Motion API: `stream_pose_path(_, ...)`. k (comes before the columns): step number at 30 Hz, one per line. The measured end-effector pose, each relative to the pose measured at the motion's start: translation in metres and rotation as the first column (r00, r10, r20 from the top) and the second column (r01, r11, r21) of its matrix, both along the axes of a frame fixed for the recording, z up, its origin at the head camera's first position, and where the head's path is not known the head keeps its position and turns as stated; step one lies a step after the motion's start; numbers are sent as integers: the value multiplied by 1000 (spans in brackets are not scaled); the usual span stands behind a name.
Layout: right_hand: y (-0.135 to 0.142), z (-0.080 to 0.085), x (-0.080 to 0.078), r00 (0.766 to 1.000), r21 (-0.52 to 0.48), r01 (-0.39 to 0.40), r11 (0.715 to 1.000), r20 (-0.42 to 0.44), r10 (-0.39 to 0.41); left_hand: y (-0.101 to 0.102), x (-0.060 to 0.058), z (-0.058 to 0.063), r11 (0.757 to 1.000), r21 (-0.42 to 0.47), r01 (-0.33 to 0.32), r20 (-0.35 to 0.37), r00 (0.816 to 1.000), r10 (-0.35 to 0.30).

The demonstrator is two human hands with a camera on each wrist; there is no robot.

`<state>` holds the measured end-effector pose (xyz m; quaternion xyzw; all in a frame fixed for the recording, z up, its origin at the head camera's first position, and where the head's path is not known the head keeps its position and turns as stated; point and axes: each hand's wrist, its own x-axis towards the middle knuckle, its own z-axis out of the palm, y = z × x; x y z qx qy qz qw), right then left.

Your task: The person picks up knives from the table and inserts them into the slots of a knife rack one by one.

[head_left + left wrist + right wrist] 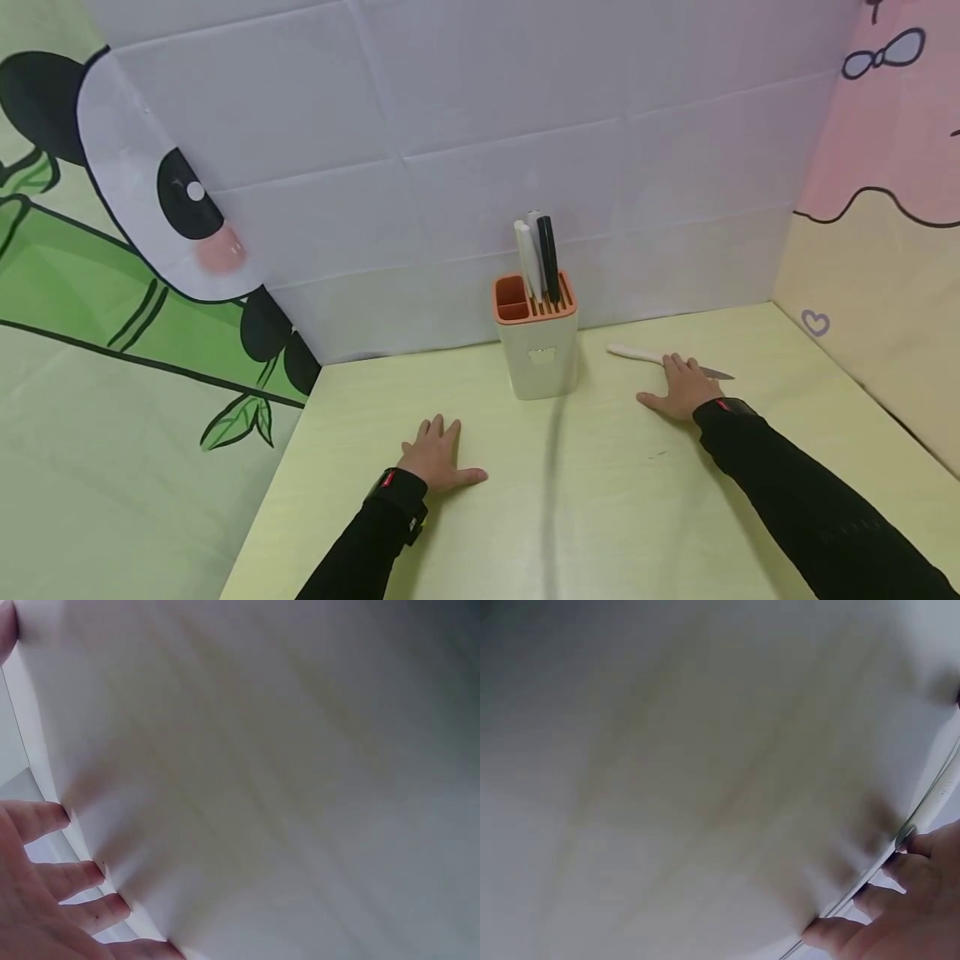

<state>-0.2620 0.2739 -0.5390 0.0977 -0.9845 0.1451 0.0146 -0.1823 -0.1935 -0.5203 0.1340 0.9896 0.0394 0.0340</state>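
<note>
A knife with a pale handle [636, 353] lies on the table at the right, its grey blade [716, 374] pointing right. My right hand [682, 390] rests over its middle, fingers spread and stretched forward. In the right wrist view the fingertips of the right hand [907, 900] are right at the knife [937, 796]. My left hand [435, 460] lies palm down on the table, fingers spread, thumb out to the right, holding nothing. The left wrist view shows the fingertips of that left hand [45, 892] against the pale tabletop [262, 825].
Between and beyond the hands stands a white knife holder [542, 367] with an orange top. Black-handled [549, 258] and white-handled [528, 257] knives stick up from its slots. A white cloth backdrop [450, 208] rises behind the table; a printed cloth [862, 300] borders the right side.
</note>
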Motion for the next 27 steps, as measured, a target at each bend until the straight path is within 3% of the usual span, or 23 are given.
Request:
stream_pose_path(9, -6, 10, 26, 996, 12, -74, 997, 49, 73, 1, 0, -2, 1000, -1, 3, 0, 1000, -3)
stream_pose_path(18, -21, 30, 72, 970, -55, -191, 980, 141, 197, 1, 0, -2, 1000, 10, 22, -15, 1000, -22)
stream_pose_path(27, -51, 29, 101, 949, -89, -235, 968, 194, 249, 0, -2, -5, 999, 36, 29, -29, 999, -28)
